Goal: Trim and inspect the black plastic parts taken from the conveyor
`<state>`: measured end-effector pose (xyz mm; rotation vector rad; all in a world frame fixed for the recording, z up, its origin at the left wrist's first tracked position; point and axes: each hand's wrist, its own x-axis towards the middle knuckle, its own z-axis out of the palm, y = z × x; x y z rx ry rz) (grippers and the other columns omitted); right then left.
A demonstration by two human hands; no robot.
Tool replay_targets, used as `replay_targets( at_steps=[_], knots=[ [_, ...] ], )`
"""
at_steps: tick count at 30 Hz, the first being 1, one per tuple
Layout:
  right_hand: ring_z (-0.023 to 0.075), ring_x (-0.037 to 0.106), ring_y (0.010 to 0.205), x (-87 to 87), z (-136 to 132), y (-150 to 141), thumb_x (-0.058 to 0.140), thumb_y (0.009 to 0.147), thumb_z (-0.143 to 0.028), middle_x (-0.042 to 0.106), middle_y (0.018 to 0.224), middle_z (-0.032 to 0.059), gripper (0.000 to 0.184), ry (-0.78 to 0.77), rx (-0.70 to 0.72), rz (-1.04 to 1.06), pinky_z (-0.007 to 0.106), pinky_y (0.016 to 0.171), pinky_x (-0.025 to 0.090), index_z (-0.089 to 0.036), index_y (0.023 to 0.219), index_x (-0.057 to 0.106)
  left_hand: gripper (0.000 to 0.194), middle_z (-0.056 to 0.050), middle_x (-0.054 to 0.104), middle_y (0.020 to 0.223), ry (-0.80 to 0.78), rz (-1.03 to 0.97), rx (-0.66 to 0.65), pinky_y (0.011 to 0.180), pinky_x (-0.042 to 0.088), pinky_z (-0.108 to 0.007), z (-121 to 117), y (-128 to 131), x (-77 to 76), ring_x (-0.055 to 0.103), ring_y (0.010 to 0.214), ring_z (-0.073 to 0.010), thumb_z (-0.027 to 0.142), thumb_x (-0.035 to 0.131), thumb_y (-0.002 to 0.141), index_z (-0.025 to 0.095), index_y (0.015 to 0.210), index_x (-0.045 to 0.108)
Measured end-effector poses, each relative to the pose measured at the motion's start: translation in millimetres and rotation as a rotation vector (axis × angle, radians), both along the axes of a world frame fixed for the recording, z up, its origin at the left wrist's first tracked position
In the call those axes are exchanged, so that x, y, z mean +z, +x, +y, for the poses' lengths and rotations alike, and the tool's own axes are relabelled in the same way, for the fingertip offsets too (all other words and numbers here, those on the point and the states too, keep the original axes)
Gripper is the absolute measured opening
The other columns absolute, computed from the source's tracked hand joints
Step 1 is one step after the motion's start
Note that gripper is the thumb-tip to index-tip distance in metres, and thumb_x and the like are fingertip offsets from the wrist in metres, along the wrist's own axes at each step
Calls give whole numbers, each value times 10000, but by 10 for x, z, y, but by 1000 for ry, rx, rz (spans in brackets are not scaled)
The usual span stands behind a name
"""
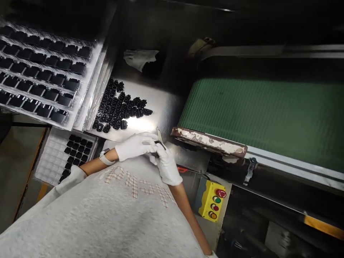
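My left hand (137, 145), in a white glove with a band at the wrist, is closed at my waist with its fingertips on a small black part (160, 144). Close against it is my right hand (168, 165), also white-gloved, with the fingers curled. A slim pale tool with a pointed metal tip (159, 133) sticks up out of the right hand; its exact kind is unclear. The gloves hide most of the black part. Just beyond, many small black plastic parts (115, 107) lie in a loose cluster on a shiny metal table (163, 104).
Stacked clear trays (77, 122) of black pieces stand at left, with another partly filled tray (49, 154) lower down. A white glove (141, 59) lies at the back. On the right are a green conveyor belt (255, 114), its worn end edge (209, 141) and a yellow button box (213, 200).
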<state>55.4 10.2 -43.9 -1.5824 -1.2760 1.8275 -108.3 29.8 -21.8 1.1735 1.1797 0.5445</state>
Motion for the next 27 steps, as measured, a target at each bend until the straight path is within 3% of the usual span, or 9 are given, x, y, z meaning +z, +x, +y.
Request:
replay_targets(
  at_steps=[2, 4, 8, 12, 15, 19, 22, 27],
  knots=[
    [156, 573, 791, -271, 67, -26, 479, 877, -624, 625, 946, 80, 583, 90, 66, -179, 289, 736, 517, -160, 1197, 626, 122, -75, 674, 1299, 28, 177, 40, 1067, 483, -315, -51, -73, -266, 649, 1109, -183, 208, 607, 870, 156, 861, 717],
    [214, 577, 989, -531, 176, -107, 523, 871, -520, 612, 1109, 133, 588, 172, 115, -308, 363, 948, 495, -138, 1307, 614, 164, -89, 701, 1212, 33, 294, 111, 1103, 449, -373, -112, -185, -472, 625, 1108, -215, 242, 576, 888, 158, 822, 701],
    [244, 543, 972, -965, 493, -370, 615, 833, -306, 565, 1111, 171, 482, 279, 284, -462, 388, 942, 466, -135, 1280, 665, 181, -65, 723, 975, 10, 425, 238, 1054, 454, -370, -232, -490, -712, 614, 979, -206, 240, 539, 902, 171, 793, 667],
    [250, 511, 1065, -1223, 780, -652, 620, 821, -167, 530, 1196, 176, 305, 377, 442, -477, 378, 973, 446, -107, 1105, 715, 174, -22, 680, 820, 3, 495, 325, 954, 483, -346, -360, -745, -801, 608, 847, -170, 262, 595, 904, 173, 759, 635],
    [238, 487, 1160, -1319, 876, -797, 577, 815, -73, 525, 1270, 154, 251, 424, 499, -415, 406, 1045, 432, -83, 1037, 693, 235, -27, 672, 866, -9, 538, 348, 916, 495, -374, -452, -827, -834, 621, 853, -164, 342, 610, 938, 151, 802, 634],
    [203, 420, 1339, -1399, 880, -858, 472, 823, -14, 483, 1402, 143, 460, 443, 469, -287, 380, 1201, 335, -103, 1245, 633, 302, -42, 678, 920, -57, 584, 324, 934, 505, -401, -520, -840, -891, 637, 912, -173, 406, 581, 968, 139, 841, 643],
    [185, 402, 1389, -1413, 827, -807, 410, 851, -66, 470, 1433, 165, 496, 399, 375, -244, 335, 1248, 285, -91, 1308, 602, 313, -43, 682, 917, -78, 578, 310, 926, 517, -405, -528, -834, -908, 644, 909, -173, 418, 577, 972, 138, 854, 652],
    [238, 546, 1268, -1242, 620, -551, 421, 889, -304, 457, 1440, 233, 550, 305, 182, -240, 412, 1132, 462, -62, 1376, 502, 306, -10, 655, 804, 35, 406, 362, 837, 546, -349, -486, -670, -748, 638, 803, -145, 403, 616, 955, 141, 798, 639]
  ],
)
